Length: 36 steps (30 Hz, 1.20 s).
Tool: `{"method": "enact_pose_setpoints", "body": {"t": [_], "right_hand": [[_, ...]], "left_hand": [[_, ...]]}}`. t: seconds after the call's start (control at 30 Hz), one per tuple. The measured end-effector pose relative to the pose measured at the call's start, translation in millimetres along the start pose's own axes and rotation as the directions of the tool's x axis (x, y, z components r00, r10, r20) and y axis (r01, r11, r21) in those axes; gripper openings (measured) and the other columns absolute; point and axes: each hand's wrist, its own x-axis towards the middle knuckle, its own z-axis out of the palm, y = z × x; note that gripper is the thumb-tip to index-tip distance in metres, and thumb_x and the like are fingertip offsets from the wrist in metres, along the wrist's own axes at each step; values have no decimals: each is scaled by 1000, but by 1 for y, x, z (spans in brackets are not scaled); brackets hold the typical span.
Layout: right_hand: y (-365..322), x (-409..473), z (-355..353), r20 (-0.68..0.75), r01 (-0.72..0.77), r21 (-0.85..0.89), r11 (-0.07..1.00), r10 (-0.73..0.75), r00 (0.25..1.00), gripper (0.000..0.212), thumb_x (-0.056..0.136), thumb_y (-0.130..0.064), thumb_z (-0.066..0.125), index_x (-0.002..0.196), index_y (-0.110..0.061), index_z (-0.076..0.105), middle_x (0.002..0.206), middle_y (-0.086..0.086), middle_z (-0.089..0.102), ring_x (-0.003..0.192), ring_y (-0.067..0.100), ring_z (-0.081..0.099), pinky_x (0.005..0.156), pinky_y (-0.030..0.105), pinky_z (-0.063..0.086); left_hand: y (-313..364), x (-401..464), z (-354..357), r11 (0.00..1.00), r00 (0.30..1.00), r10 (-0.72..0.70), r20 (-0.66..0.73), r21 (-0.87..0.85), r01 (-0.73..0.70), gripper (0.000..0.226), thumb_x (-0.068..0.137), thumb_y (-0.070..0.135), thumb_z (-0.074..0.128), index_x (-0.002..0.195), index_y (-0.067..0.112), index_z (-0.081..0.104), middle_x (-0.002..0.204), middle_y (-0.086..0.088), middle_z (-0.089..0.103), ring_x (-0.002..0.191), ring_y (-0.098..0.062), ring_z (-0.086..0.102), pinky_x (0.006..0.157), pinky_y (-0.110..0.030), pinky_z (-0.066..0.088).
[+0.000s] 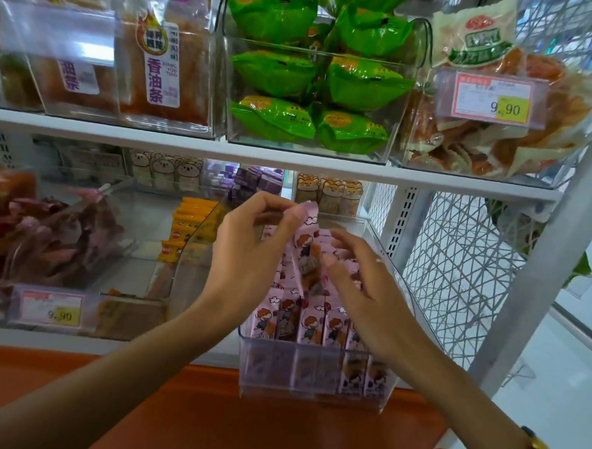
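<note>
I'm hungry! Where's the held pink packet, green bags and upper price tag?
pink packet [306, 247], head view, printed front.
green bags [273, 73], head view, one bag's middle.
upper price tag [511, 108], head view, yellow patch.

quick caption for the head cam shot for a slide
Left hand pinches a pink snack packet above a clear bin of matching packets while the right hand touches them.

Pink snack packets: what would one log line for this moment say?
left hand: pinches top of raised pink packet | right hand: fingers rest on packet row | clear bin: packets stand upright
</note>
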Motion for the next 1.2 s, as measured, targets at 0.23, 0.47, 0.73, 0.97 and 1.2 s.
{"method": "enact_pose_setpoints", "body": {"t": [0.23, 0.47, 0.73, 0.97, 1.2], "right_hand": [[-7, 6, 7, 18, -123, 396, 910, 127, 992, 14, 91, -35, 54, 102, -42, 51, 104, -14, 64, 91, -4, 63, 73, 12, 52], [-1, 9, 10, 72, -293, 603, 742, 315, 946, 36, 87, -30, 63, 121, -18, 59, 102, -1, 72, 95, 13, 68, 86, 34, 55], [-3, 6, 2, 7, -182, 568, 803, 216, 976, 27, 90, -21, 59, 116, -17, 63, 109, -1, 69, 108, 12, 62, 99, 35, 48], [-3, 6, 2, -96, -124, 456, 881, 187, 978, 36, 72, -41, 69, 107, -31, 65, 102, -10, 71, 94, 2, 66, 78, 21, 55], [2, 7, 0, 19, -270, 505, 820, 303, 953, 53, 65, -50, 68, 108, -19, 68, 93, 0, 73, 92, 15, 68, 91, 37, 50]], "left_hand": [[-6, -16, -5, 997, 997, -18, 78, -75, 24, 16, 86, 32, 61, 101, 36, 59, 99, 20, 67, 95, 3, 63, 72, -13, 53], [-18, -33, 2, 960, 976, 1, 218, 271, -62, 45, 74, 39, 76, 109, 39, 48, 102, 23, 59, 90, 10, 57, 66, -12, 52], [-20, -29, 0, 933, 953, 47, 299, 328, -149, 48, 96, 18, 52, 141, 32, 41, 133, 17, 49, 119, 5, 42, 90, -1, 33], [-11, -28, 1, 981, 959, -11, 283, 188, -44, 39, 89, 34, 59, 127, 31, 53, 115, 22, 61, 101, 9, 56, 78, -9, 49], [-7, -22, -1, 880, 785, -350, 511, -108, 462, 20, 98, 21, 46, 94, 25, 65, 81, 11, 74, 75, 0, 69, 57, -9, 50]]}}
